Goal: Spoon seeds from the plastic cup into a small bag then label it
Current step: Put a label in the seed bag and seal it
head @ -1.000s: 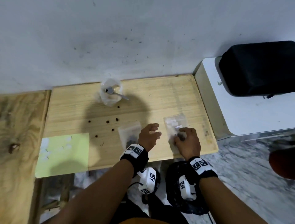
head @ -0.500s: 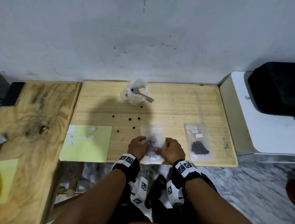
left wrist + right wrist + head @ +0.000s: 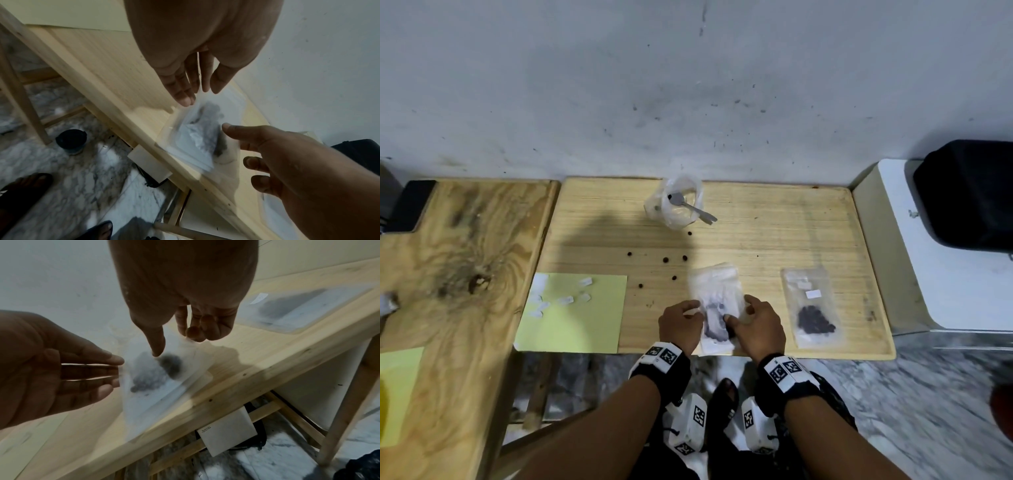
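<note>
Kept the small bag (image 3: 717, 284) of seeds (image 3: 714, 325) at the front edge of the counter (image 3: 756, 240), overhanging it, as half a second before. Pinched its left edge in the grip of the left hand (image 3: 681, 325); clamped its right side in the grip of the right hand (image 3: 760, 329), thumb on top. Left the second bag (image 3: 812, 308) alone near the right front corner, plastic cup (image 3: 678, 221) and spoon (image 3: 690, 206) at the back edge.

Head view evenly lit, soft shadow nr table (image 3: 599, 236) far-left corner; 2 wrist views dim, small bag (image 3: 197, 138) motion-blurred, edges warped.

Both hands (image 3: 680, 325) (image 3: 758, 327) in pinch grips
</note>
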`<state>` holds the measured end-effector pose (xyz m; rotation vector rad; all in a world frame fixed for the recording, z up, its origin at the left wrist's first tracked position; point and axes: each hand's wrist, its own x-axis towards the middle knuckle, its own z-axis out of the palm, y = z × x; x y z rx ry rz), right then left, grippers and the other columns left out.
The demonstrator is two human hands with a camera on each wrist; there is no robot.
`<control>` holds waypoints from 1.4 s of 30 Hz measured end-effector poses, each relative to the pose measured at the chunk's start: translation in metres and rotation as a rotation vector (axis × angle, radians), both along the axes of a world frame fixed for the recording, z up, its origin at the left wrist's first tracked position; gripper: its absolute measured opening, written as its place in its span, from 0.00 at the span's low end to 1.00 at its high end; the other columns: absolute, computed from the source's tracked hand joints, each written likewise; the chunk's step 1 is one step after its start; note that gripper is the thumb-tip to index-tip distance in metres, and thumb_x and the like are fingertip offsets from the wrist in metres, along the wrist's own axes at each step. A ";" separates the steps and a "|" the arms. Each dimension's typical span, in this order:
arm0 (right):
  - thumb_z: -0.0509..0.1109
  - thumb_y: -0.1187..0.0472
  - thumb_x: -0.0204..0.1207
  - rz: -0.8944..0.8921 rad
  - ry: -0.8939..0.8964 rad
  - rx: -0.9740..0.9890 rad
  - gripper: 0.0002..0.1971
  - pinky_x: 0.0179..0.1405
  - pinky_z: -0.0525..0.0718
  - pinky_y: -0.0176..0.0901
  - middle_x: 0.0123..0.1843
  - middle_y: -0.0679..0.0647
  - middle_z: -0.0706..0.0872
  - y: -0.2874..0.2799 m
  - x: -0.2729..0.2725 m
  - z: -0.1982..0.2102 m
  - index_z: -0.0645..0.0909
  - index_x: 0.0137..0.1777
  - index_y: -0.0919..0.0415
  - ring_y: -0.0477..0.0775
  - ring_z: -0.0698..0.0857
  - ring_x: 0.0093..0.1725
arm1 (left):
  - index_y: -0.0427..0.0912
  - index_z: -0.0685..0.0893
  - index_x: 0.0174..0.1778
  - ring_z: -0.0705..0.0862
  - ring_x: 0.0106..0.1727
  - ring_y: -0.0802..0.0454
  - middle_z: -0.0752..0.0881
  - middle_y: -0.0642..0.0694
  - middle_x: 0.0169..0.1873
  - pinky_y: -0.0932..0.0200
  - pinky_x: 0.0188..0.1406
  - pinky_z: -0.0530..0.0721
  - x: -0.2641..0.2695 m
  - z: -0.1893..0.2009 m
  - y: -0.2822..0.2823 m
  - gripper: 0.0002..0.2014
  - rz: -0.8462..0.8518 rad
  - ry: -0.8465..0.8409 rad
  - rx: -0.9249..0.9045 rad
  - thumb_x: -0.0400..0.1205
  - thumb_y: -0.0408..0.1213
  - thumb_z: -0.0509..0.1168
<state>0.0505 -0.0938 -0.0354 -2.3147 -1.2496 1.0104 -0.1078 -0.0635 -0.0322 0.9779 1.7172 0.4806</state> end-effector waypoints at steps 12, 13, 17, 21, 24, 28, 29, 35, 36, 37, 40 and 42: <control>0.77 0.54 0.76 -0.104 0.169 0.236 0.25 0.49 0.83 0.45 0.45 0.47 0.87 0.012 -0.011 0.015 0.79 0.72 0.44 0.54 0.88 0.47 | 0.44 0.90 0.55 0.84 0.46 0.56 0.89 0.44 0.56 0.58 0.51 0.87 -0.014 0.022 0.020 0.13 0.068 -0.259 0.143 0.79 0.26 0.68; 0.77 0.56 0.75 -0.073 0.196 0.256 0.23 0.47 0.83 0.43 0.44 0.48 0.88 0.018 -0.019 0.018 0.80 0.70 0.44 0.53 0.87 0.45 | 0.41 0.89 0.56 0.84 0.44 0.58 0.89 0.45 0.55 0.65 0.44 0.87 -0.021 0.026 0.024 0.12 0.096 -0.282 0.161 0.80 0.25 0.68; 0.78 0.63 0.75 0.057 0.296 0.292 0.14 0.39 0.76 0.26 0.40 0.46 0.86 0.041 -0.061 0.029 0.88 0.59 0.51 0.46 0.84 0.41 | 0.41 0.88 0.59 0.82 0.29 0.62 0.88 0.41 0.48 0.66 0.28 0.81 -0.059 0.041 0.040 0.13 0.171 -0.341 0.195 0.81 0.27 0.67; 0.78 0.66 0.75 0.162 0.376 0.283 0.16 0.44 0.75 0.23 0.42 0.40 0.84 0.065 -0.119 0.036 0.88 0.60 0.52 0.41 0.84 0.44 | 0.49 0.87 0.60 0.85 0.48 0.48 0.87 0.46 0.53 0.52 0.43 0.86 -0.116 0.047 0.048 0.13 0.200 -0.286 0.248 0.81 0.33 0.67; 0.75 0.67 0.77 0.232 0.428 0.281 0.17 0.43 0.75 0.18 0.42 0.42 0.87 0.080 -0.156 0.040 0.85 0.63 0.51 0.30 0.84 0.44 | 0.50 0.86 0.59 0.87 0.55 0.43 0.89 0.45 0.54 0.42 0.52 0.86 -0.164 0.045 0.050 0.15 0.251 -0.259 0.276 0.80 0.29 0.67; 0.74 0.62 0.77 0.266 0.410 0.186 0.13 0.47 0.79 0.30 0.46 0.47 0.89 0.095 -0.198 0.027 0.87 0.60 0.50 0.41 0.86 0.47 | 0.48 0.86 0.57 0.87 0.50 0.40 0.90 0.42 0.49 0.41 0.50 0.85 -0.237 0.035 0.054 0.15 0.428 -0.196 0.291 0.79 0.26 0.68; 0.74 0.60 0.76 0.277 0.377 0.144 0.13 0.47 0.79 0.31 0.47 0.48 0.89 0.097 -0.205 0.022 0.87 0.60 0.50 0.46 0.87 0.49 | 0.45 0.86 0.58 0.87 0.51 0.39 0.90 0.41 0.49 0.40 0.51 0.86 -0.253 0.034 0.055 0.16 0.455 -0.170 0.298 0.79 0.24 0.67; 0.74 0.50 0.75 0.345 0.141 -0.066 0.13 0.57 0.80 0.39 0.52 0.48 0.90 0.117 -0.244 0.002 0.87 0.58 0.49 0.54 0.87 0.59 | 0.29 0.80 0.66 0.85 0.41 0.57 0.86 0.46 0.42 0.59 0.42 0.84 -0.319 0.032 0.068 0.18 0.551 -0.136 0.284 0.80 0.18 0.63; 0.74 0.49 0.75 0.356 0.122 -0.085 0.14 0.56 0.80 0.39 0.54 0.49 0.90 0.121 -0.250 -0.002 0.86 0.59 0.50 0.56 0.87 0.59 | 0.30 0.81 0.66 0.85 0.40 0.60 0.87 0.48 0.41 0.59 0.43 0.84 -0.325 0.030 0.071 0.18 0.555 -0.123 0.287 0.80 0.18 0.64; 0.74 0.48 0.75 0.360 0.108 -0.096 0.14 0.56 0.81 0.41 0.55 0.49 0.90 0.125 -0.254 -0.005 0.86 0.58 0.50 0.57 0.87 0.59 | 0.31 0.81 0.65 0.85 0.40 0.63 0.87 0.49 0.41 0.58 0.43 0.85 -0.329 0.029 0.074 0.17 0.560 -0.114 0.292 0.80 0.19 0.65; 0.75 0.43 0.72 0.364 0.065 -0.109 0.13 0.50 0.85 0.46 0.48 0.48 0.90 0.135 -0.267 -0.011 0.85 0.50 0.50 0.57 0.87 0.51 | 0.33 0.82 0.65 0.85 0.41 0.66 0.87 0.52 0.42 0.58 0.45 0.86 -0.335 0.027 0.078 0.18 0.563 -0.116 0.286 0.79 0.19 0.65; 0.74 0.44 0.70 0.360 0.030 -0.117 0.12 0.43 0.83 0.43 0.43 0.47 0.89 0.139 -0.276 -0.013 0.84 0.44 0.51 0.56 0.86 0.45 | 0.35 0.83 0.64 0.85 0.47 0.58 0.87 0.52 0.43 0.54 0.52 0.86 -0.338 0.027 0.080 0.17 0.556 -0.103 0.291 0.80 0.21 0.65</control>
